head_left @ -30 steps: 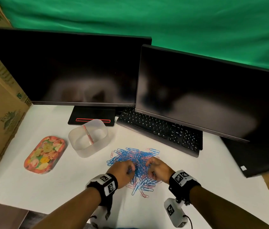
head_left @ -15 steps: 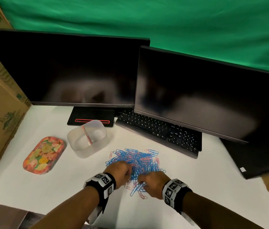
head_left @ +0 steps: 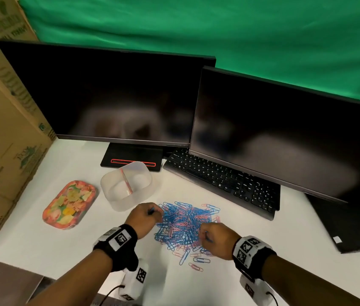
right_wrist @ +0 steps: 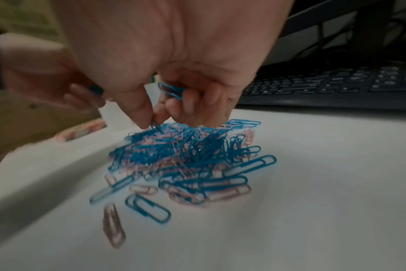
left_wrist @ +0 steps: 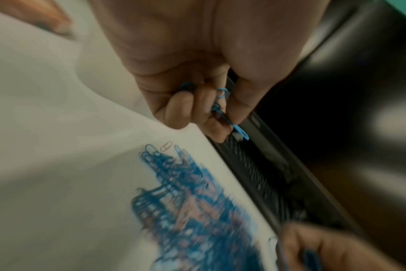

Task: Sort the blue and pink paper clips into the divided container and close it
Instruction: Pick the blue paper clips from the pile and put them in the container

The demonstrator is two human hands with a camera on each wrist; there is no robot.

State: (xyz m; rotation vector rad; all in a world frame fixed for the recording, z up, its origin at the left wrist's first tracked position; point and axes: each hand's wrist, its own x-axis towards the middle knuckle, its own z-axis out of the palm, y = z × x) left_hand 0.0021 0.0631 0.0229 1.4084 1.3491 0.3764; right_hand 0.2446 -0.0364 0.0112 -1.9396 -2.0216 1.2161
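Beside the container [head_left: 126, 186], both hands [head_left: 143, 219] [head_left: 217, 238] clutch blue clips [left_wrist: 240, 131] over the pile [head_left: 185, 224].

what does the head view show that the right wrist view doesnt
Only the head view shows the open divided container, whose two compartments look empty, the two dark monitors and the green backdrop.

Only the right wrist view shows the blue paper clips that the right hand holds in its curled fingers.

Both show the mixed pile of blue and pink clips, the left hand, the floral lid and the keyboard.
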